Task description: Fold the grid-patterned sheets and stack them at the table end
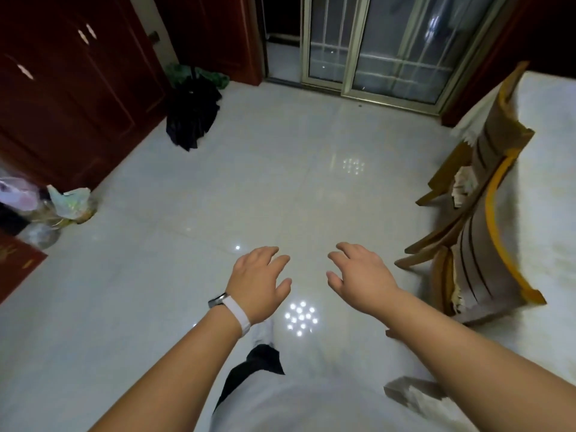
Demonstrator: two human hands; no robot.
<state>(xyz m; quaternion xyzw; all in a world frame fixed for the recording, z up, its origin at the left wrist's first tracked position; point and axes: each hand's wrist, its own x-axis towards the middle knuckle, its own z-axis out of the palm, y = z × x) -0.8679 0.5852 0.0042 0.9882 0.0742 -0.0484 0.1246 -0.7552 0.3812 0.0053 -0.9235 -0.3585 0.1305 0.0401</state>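
Both my hands are stretched out in front of me over the shiny tiled floor, holding nothing. My left hand (260, 280), with a white watch band on the wrist, has relaxed, slightly bent fingers. My right hand (358, 277) is level with it, fingers spread and loosely bent. No grid-patterned sheet shows in this view. A table under a white cloth (548, 169) runs along the right edge.
Wooden chairs (480, 219) stand tucked against the table on the right. A dark heap of clothes (191, 115) lies by the red wardrobe (71, 98) at the left. Plastic bags (67, 202) sit at the far left. A glass sliding door (377, 48) is straight ahead.
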